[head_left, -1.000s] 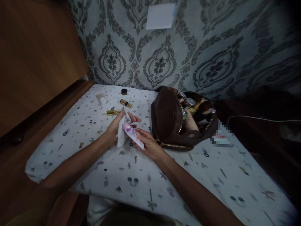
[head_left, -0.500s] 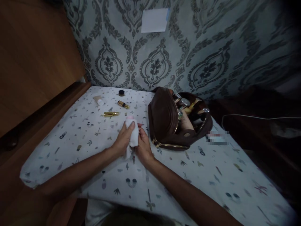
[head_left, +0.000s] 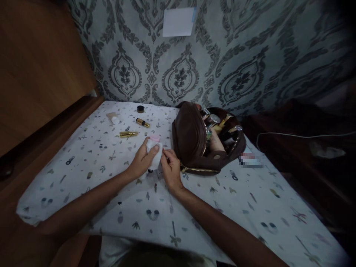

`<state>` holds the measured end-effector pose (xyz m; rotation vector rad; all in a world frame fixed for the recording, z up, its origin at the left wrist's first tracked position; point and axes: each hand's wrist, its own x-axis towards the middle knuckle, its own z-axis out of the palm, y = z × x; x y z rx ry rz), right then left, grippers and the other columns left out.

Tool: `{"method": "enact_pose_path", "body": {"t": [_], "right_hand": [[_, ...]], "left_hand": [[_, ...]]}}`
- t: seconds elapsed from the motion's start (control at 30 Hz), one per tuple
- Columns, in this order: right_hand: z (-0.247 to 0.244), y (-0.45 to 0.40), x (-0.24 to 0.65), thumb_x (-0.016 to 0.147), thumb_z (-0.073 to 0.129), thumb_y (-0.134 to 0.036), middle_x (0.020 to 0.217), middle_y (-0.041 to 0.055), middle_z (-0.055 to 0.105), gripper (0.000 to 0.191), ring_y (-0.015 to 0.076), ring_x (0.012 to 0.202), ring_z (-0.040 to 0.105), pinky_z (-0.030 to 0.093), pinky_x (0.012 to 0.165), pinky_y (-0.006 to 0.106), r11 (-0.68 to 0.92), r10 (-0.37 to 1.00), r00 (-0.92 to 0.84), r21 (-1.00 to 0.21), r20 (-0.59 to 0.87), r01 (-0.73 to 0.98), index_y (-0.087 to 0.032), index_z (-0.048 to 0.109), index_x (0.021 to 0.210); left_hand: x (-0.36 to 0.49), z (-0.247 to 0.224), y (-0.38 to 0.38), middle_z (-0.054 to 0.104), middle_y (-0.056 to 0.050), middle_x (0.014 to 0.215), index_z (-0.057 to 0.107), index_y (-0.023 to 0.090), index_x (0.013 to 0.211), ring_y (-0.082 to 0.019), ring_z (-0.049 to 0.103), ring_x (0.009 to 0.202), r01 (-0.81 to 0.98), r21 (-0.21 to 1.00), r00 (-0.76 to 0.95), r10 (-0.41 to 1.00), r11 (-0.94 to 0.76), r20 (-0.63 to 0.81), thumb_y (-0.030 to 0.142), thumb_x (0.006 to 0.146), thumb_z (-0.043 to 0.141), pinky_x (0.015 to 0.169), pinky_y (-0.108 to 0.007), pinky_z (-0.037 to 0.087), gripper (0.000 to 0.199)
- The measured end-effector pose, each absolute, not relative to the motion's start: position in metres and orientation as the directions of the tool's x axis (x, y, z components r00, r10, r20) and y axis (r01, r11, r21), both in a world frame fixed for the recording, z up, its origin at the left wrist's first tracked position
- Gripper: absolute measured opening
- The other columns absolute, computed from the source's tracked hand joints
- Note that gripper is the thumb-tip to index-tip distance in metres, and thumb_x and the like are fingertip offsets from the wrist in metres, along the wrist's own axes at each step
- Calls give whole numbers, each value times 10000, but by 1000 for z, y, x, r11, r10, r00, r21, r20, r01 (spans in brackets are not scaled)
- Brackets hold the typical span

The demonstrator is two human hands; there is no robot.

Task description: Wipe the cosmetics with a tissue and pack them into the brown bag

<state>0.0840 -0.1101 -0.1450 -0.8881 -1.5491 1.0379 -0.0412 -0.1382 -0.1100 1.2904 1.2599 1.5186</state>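
Head view: left of the brown bag (head_left: 187, 129), the left hand (head_left: 143, 160) is closed around a white cloth (head_left: 156, 158) with a pink item (head_left: 155, 138) in it. The uncovered pink end points away from the person; the cloth hides its long axis. The right hand (head_left: 172, 171), nearer to the bag, has curled fingers at the cloth's right edge; whether they grip it, I cannot tell.

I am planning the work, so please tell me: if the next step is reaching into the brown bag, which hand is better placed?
Probably the right hand: it is nearer the brown bag, while the left hand grips the white cloth around a pink-topped item.
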Motion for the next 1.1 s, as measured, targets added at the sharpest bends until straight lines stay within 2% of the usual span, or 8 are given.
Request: {"method": "enact_pose_path", "body": {"t": [0.1,0.23,0.43,0.6,0.73,0.9,1.03,1.1], "right_hand": [[-141,-113,83,860,620,-394,811,9,569,172,169,754,529,431,682,289,283,943,-174,-958,285,-33,-228,613,814],[-134,-113,84,888,615,-514,673,-36,509,273,146,610,480,407,594,279,153,951,-241,-972,193,-176,-245,566,901],[-130,-110,88,864,606,-679,647,-41,481,432,140,556,453,366,501,272,54,938,-324,-973,126,-223,-259,568,959],[-129,-106,89,796,707,-628,663,-44,472,409,114,548,397,339,490,253,73,934,-335,-984,124,-162,-244,596,877],[-128,-105,91,798,720,-563,630,-43,474,351,109,543,408,339,501,252,104,926,-351,-987,141,-123,-226,623,802],[-126,-107,92,777,744,-550,681,-29,533,355,94,523,428,340,473,242,54,943,-314,-983,109,-178,-221,652,874],[-124,-108,92,768,755,-553,663,-38,512,369,90,503,413,342,450,235,43,941,-323,-980,105,-193,-228,656,911],[-125,-109,92,767,760,-553,663,-37,517,374,97,510,437,358,451,238,48,931,-348,-981,112,-188,-232,654,925]], "left_hand": [[-45,-108,-142,610,-1,817,552,205,1040,-170,555,748,204,945,-171,941,-255,291,592,952,520,760,-280,460,398],[-48,-107,-144,592,13,760,528,226,1067,-192,549,711,382,890,-142,936,-248,322,538,963,504,742,-299,414,329],[-48,-106,-140,520,9,717,507,243,818,-204,508,723,536,809,-139,919,-243,368,460,981,445,740,-303,366,278],[-49,-105,-137,469,27,650,463,244,744,-181,443,633,497,838,-145,930,-226,337,402,935,526,678,-290,312,256],[-57,-107,-132,535,26,681,593,242,928,-193,504,684,444,876,-179,939,-190,295,391,923,552,704,-273,356,155],[-81,-107,-120,486,36,642,644,240,1127,-171,434,592,403,902,-309,905,-154,293,382,928,552,623,-260,335,262],[-92,-102,-114,391,56,557,675,224,1048,-145,347,506,320,942,-368,903,-102,223,398,931,541,540,-248,272,249],[-90,-99,-114,446,43,573,690,202,928,-141,384,526,273,957,-306,935,-95,180,468,899,588,536,-247,292,287]]}}
